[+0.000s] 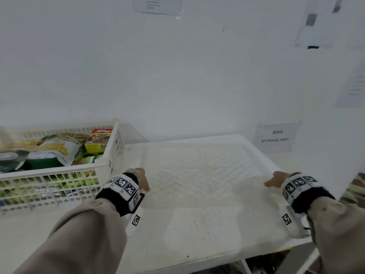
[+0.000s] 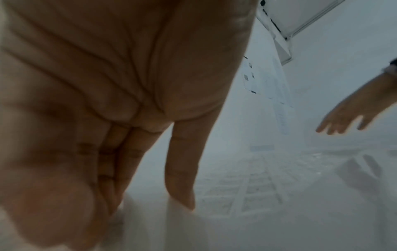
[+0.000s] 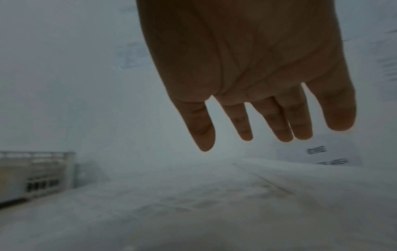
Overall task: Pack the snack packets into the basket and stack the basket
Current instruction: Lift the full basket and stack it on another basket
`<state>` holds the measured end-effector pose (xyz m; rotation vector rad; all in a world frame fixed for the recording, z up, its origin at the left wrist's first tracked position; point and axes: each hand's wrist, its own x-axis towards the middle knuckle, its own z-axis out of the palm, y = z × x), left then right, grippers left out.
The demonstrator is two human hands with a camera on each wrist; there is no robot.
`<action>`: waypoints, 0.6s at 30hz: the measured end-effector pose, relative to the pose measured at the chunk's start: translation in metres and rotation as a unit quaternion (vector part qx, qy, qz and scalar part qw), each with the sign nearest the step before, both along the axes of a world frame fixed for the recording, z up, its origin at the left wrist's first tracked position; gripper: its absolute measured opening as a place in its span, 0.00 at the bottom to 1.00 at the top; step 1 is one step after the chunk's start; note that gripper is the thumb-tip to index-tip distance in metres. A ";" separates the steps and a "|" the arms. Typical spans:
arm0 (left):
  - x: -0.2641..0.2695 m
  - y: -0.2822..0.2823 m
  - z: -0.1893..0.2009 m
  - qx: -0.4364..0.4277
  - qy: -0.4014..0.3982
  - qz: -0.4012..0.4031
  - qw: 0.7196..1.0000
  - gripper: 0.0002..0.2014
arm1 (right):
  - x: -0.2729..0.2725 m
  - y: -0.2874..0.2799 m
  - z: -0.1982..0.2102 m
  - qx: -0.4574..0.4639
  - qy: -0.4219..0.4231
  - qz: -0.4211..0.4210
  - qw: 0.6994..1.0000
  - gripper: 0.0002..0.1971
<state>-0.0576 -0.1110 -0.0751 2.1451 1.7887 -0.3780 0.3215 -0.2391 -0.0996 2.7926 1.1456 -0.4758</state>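
Observation:
A white slotted basket (image 1: 110, 153) at the left holds several snack packets, among them a green-and-yellow jackfruit packet (image 1: 59, 147) and a Kellogg's Coco box (image 1: 99, 140). Beside it on the white table lies an empty white basket (image 1: 197, 138) with a mesh floor, blurred. My left hand (image 1: 141, 179) is at that basket's left side, fingers straight and pointing down, holding nothing. My right hand (image 1: 274, 179) hovers at its right side, fingers spread and empty. The left wrist view shows my left hand (image 2: 128, 118) over the mesh floor (image 2: 247, 186). The right wrist view shows my right hand (image 3: 253, 101) above the white surface.
A "STORAGE AREA" sign (image 1: 274, 136) leans on the white wall at the back right. Papers hang on the wall (image 1: 158, 4). The table's front edge (image 1: 217, 262) runs just below my wrists. The filled basket (image 3: 36, 175) shows at the left in the right wrist view.

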 end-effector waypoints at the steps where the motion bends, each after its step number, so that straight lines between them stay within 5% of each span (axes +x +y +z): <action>1: -0.002 -0.001 0.005 0.007 -0.031 0.009 0.999 0.25 | 0.000 -0.001 0.001 0.008 0.003 -0.013 1.000 0.31; 4: -0.015 -0.004 0.026 0.038 -0.129 0.026 0.991 0.12 | 0.002 -0.005 0.001 0.050 0.027 -0.043 0.997 0.32; 6: -0.030 -0.007 0.044 0.075 -0.169 0.024 0.982 0.12 | -0.001 -0.006 0.000 0.051 0.062 -0.038 0.996 0.30; 10: -0.085 -0.012 0.083 0.140 -0.224 0.028 0.964 0.11 | -0.021 -0.001 0.014 0.144 0.205 -0.056 0.966 0.15; 18: -0.259 0.002 0.108 0.244 -0.190 0.121 0.943 0.06 | -0.169 0.050 0.062 0.255 0.206 0.106 0.939 0.16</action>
